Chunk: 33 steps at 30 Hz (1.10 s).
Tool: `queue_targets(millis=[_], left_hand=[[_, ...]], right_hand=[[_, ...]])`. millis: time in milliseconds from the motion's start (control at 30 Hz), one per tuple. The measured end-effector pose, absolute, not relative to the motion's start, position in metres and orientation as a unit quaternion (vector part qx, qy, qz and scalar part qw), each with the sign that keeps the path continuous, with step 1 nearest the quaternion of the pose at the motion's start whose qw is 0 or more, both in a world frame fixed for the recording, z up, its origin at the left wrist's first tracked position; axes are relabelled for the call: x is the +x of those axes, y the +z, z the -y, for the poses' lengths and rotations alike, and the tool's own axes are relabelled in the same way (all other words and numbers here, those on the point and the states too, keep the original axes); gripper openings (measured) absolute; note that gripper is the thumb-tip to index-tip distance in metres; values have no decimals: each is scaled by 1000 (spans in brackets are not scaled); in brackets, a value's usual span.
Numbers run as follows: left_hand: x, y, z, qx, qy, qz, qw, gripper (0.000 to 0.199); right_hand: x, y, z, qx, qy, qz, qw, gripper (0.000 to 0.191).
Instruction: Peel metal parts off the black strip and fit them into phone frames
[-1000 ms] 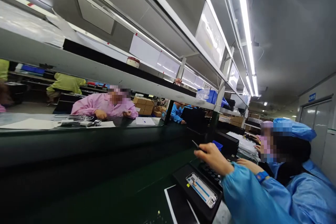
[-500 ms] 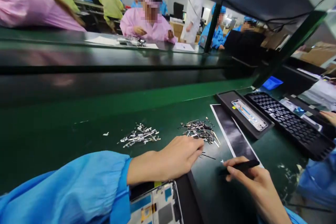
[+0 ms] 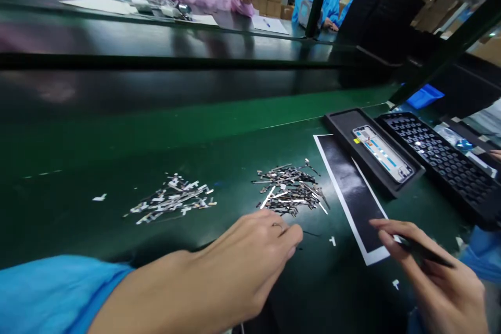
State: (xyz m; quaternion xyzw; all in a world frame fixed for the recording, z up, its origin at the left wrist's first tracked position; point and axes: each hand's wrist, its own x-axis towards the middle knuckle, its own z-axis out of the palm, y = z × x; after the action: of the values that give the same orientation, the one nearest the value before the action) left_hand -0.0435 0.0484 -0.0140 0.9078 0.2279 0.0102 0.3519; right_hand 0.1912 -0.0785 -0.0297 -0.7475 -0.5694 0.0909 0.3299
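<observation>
Two hands low over green tabletop (image 3: pixel 164 130). Left hand (image 3: pixel 250 261) has edged forward, fingertips pinched at near edge of metal-parts pile (image 3: pixel 291 190); grip contents unclear. Right hand (image 3: pixel 438 276) keeps gripping black tweezers (image 3: pixel 425 254), now over black mat (image 3: pixel 352 193). Second pile (image 3: pixel 172 199) untouched.

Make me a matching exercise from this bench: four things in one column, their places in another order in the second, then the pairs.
Things:
1. right hand
2. left hand
3. black tray
4. scrap of white

Places:
A. alone on the green mat, left of both heaps of small metal parts
B. fingertips at the near edge of the right heap
C. holds a thin black tool over the corner of the black sheet
D. right of the black sheet, with a phone frame in it

Pairs: 1-C, 2-B, 3-D, 4-A
</observation>
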Motion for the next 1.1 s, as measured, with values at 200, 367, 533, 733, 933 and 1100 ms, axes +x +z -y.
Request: queue_targets(millis=[200, 367, 533, 733, 933, 1100], left_hand=[[-37, -25, -31, 942, -1, -160, 296, 50], [-32, -40, -2, 974, 82, -78, 197, 58], [1, -26, 9, 991, 96, 3, 88, 28], [17, -15, 5, 989, 121, 9, 83, 24], [18, -12, 6, 987, 123, -10, 107, 24], [22, -17, 10, 987, 144, -19, 76, 26]], right_hand=[[225, -57, 80, -717, -55, 672, 178, 24], [203, -71, 91, -703, -31, 690, 170, 29], [192, -46, 109, -700, 50, 630, 334, 10], [190, -39, 127, -732, 120, 518, 426, 7], [184, -46, 129, -755, 153, 463, 439, 7], [180, -48, 125, -747, 144, 456, 462, 5]])
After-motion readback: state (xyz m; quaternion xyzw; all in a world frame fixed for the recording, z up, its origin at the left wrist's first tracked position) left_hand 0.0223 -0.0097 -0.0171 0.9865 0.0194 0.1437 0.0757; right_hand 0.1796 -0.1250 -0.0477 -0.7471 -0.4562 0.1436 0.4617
